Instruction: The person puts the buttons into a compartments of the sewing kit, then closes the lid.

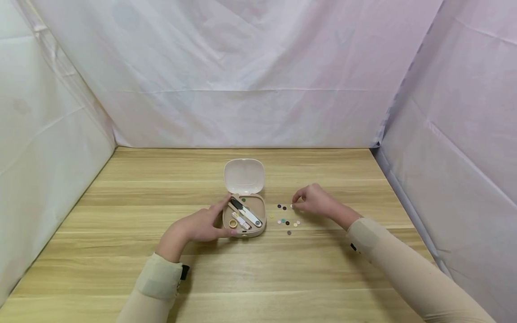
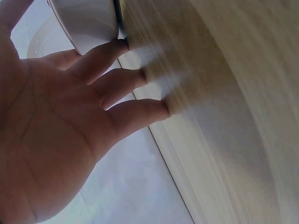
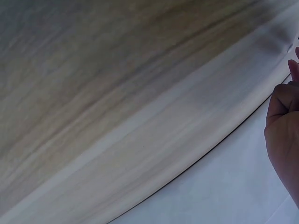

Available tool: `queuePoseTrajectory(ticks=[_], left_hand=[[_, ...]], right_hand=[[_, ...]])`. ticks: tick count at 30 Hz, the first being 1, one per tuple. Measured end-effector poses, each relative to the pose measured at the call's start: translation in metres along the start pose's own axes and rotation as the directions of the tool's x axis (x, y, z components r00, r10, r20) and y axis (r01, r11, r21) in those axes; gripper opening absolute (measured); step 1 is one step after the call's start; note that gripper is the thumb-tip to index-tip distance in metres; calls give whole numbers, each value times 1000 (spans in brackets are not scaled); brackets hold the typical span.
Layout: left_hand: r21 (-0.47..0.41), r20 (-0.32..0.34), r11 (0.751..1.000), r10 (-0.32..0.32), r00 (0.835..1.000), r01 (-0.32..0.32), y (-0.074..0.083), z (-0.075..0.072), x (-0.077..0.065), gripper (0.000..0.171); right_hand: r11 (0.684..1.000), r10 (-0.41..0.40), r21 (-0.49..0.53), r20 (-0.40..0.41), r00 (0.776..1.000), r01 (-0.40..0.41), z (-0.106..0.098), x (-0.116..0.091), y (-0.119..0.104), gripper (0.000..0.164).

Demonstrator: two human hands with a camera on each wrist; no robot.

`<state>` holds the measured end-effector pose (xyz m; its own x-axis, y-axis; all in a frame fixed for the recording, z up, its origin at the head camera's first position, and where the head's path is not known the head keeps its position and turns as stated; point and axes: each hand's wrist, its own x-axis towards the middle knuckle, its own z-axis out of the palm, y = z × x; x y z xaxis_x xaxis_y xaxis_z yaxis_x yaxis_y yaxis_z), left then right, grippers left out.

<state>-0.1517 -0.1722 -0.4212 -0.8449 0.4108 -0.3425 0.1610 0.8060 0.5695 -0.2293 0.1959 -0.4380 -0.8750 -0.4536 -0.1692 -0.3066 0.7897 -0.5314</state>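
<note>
A small beige box [image 1: 255, 233] stands on the table with its pale lid [image 1: 244, 172] raised at the back. In it lie a black-and-white hand tool [image 1: 252, 217], a patterned white strip [image 1: 240, 220], a gold ring [image 1: 233, 223] and a green button [image 1: 243, 200]. My left hand [image 1: 202, 223] spans the box's left side, thumb at the front, index finger at the back corner; the left wrist view shows its fingers spread and mostly straight. With curled fingers, my right hand [image 1: 317, 200] pinches a small white button [image 1: 292, 206] right of the box.
Several loose buttons lie between the box and my right hand, among them a purple one [image 1: 279, 206], a yellow one [image 1: 271, 216], a black one [image 1: 287, 223] and a grey one [image 1: 289, 233]. White cloth [image 1: 250, 116] walls the wooden table [image 1: 258, 278] at the back and sides.
</note>
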Motion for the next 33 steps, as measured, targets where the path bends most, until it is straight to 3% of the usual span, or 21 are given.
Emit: queuePoseTrajectory(ticks=[11, 27, 33], left_hand=[[-7, -1, 1000, -1, 1000, 1, 1, 0, -1, 116], [-17, 2, 1000, -1, 1000, 1, -1, 0, 2, 116], [-11, 2, 1000, 2, 1000, -2, -1, 1, 2, 117]], right_hand=[[1000, 4, -26, 17, 1000, -4, 4, 3, 1, 7], [996, 61, 68, 37, 997, -63, 5, 5, 3, 3], [996, 41, 80, 38, 998, -44, 5, 5, 6, 5]])
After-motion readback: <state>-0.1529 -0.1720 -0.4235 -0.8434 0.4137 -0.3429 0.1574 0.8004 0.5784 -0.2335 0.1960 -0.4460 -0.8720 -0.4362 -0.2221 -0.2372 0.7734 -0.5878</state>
